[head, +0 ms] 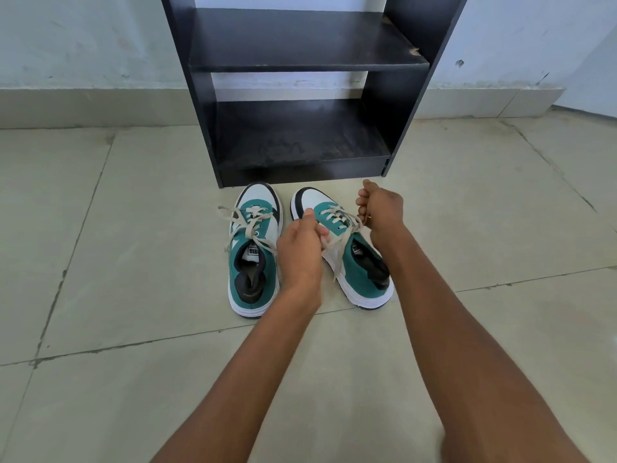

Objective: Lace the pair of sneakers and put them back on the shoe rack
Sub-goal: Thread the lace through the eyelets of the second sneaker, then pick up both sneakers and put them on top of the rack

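Observation:
Two green, white and black sneakers stand on the tiled floor in front of a black shoe rack (pixel 300 135), toes toward it. The left sneaker (pixel 253 255) has cream laces threaded through its eyelets, their ends lying loose over its sides. The right sneaker (pixel 350 262) is tilted, with its cream lace (pixel 340 225) crossing the upper eyelets. My left hand (pixel 300 248) pinches one lace end at the shoe's left side. My right hand (pixel 380 208) grips the other end on the right, pulled out sideways.
The rack has two bare dark shelves, the lower one (pixel 300 138) dusty, and stands against a pale wall (pixel 83 45). Beige floor tiles (pixel 133 228) spread out on both sides of the shoes.

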